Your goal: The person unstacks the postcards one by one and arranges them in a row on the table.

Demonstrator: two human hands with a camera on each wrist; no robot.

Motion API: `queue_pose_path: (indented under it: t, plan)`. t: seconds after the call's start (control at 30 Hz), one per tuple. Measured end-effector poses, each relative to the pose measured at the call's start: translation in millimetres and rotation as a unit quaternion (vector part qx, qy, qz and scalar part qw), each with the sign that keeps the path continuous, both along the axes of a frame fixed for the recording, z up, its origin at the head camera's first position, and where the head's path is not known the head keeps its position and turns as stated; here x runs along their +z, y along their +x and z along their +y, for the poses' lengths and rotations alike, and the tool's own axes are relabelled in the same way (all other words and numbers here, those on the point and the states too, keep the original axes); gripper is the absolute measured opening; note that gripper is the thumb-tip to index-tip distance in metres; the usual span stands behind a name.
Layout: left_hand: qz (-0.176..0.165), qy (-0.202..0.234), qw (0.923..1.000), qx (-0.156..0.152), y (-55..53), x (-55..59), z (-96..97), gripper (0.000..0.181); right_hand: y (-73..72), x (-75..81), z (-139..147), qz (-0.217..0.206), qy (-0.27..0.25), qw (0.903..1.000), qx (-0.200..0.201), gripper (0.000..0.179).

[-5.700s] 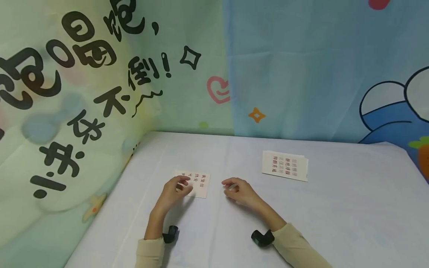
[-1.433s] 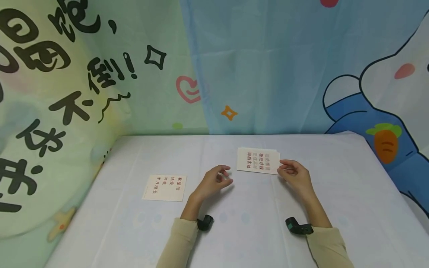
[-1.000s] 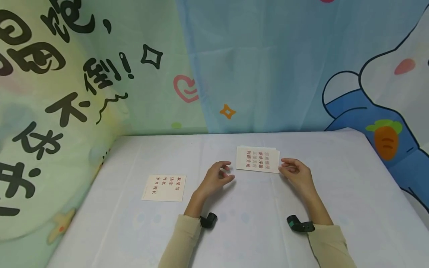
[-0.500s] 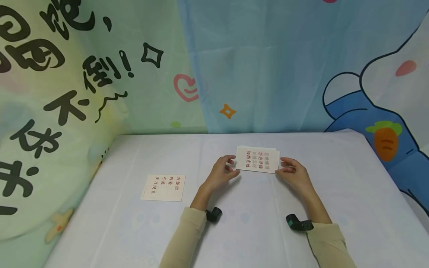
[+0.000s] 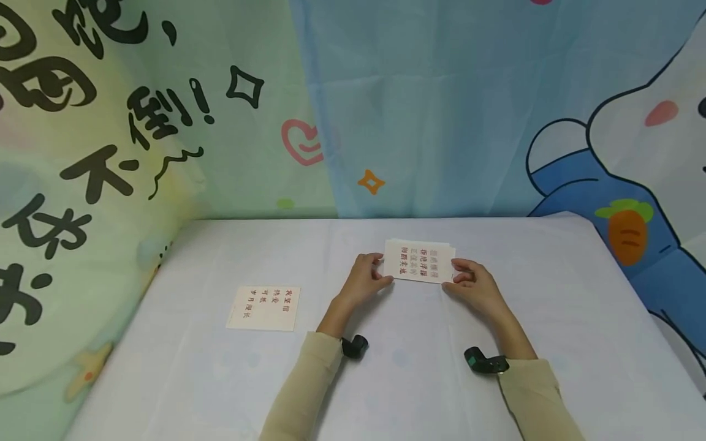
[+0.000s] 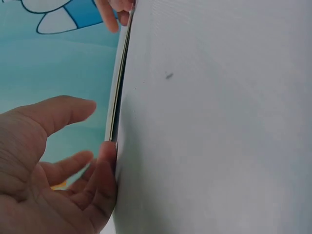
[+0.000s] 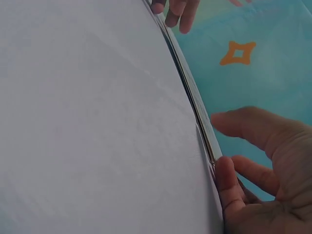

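Head view: thin rectangular cards (image 5: 419, 261) stacked on white cloth (image 5: 419, 392).

A slightly uneven stack of pale cards (image 5: 419, 262) lies flat.

The left hand (image 6: 36, 197) is at the bottom left, with one fingertip at the near end of a thin stack (image 6: 119, 73), seen from its edge. Fingertips of the right hand (image 6: 119, 4) show up top, by the other end. The white cloth (image 6: 209, 126) has a little dark spot (image 6: 169, 76).
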State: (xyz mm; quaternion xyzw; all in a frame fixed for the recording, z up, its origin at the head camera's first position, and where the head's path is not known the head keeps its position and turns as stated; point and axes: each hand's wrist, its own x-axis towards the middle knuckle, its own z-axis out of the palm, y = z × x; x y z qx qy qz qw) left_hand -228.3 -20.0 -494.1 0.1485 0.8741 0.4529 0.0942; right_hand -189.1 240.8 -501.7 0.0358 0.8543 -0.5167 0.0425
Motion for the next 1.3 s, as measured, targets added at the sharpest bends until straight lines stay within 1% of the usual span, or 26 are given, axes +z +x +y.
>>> queue_pose_path:
  t: [0.13, 0.2, 0.47, 0.7, 0.87, 1.03, 1.13, 1.3]
  plan:
    - [-0.006, -0.028, 0.9996, 0.005, -4.5, -0.7, -0.5, 0.064, 0.3, -3.0, -2.9, -0.008, -0.001, 0.9998, -0.016, 0.068]
    - [-0.010, -0.027, 0.9996, 0.005, -5.5, -0.6, -0.1, 0.065, 0.2, -3.4, -3.2, -0.009, -0.001, 0.9997, -0.024, 0.067]
    - [-0.012, -0.047, 0.9987, 0.013, -3.5, -2.3, 2.9, 0.063, -1.8, -4.3, -4.7, 0.000, 0.008, 0.9995, -0.030, 0.064]
    - [-0.012, -0.046, 0.9987, 0.019, -2.7, -2.7, 4.1, 0.062, -2.7, -4.2, -6.0, 0.006, 0.019, 0.9994, -0.028, 0.063]
    - [-0.016, -0.039, 0.9988, 0.023, -3.7, -4.2, 3.9, 0.061, -2.4, -4.6, -6.4, 0.001, 0.024, 0.9989, -0.041, 0.058]
    - [-0.025, -0.030, 0.9989, 0.026, -3.3, -4.0, 2.9, 0.060, -1.9, -6.8, -7.5, -0.011, 0.009, 0.9979, -0.064, 0.056]
    - [-0.026, -0.025, 0.9990, 0.026, -2.5, -3.4, 2.5, 0.060, -1.4, -7.5, -7.9, -0.012, -0.010, 0.9972, -0.073, 0.057]
    - [-0.024, -0.012, 0.9993, 0.026, -2.0, -2.7, 2.3, 0.060, -0.4, -6.2, -7.7, -0.005, -0.038, 0.9966, -0.073, 0.056]
